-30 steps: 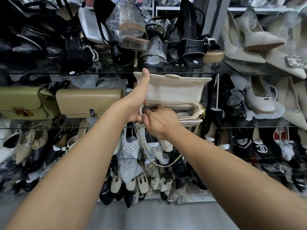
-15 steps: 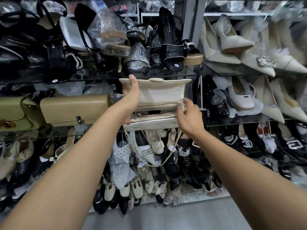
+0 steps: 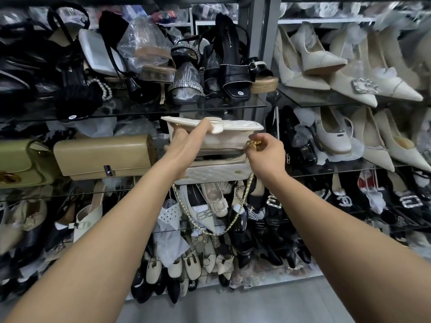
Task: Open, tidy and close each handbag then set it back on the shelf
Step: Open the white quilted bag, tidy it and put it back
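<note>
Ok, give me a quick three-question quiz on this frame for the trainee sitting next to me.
1. True or false: the white handbag has its flap folded shut.
2. What does the right hand pinch? A) a price tag B) the gold zipper pull C) a wallet
3. Fill in: the tan handbag lies to the white one's ___.
Key: 1 false, the left hand holds the flap up; 2 B; 3 left.

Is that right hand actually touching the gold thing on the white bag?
Touching. The head view shows the right hand pinching the gold zipper pull on the cream handbag.
</note>
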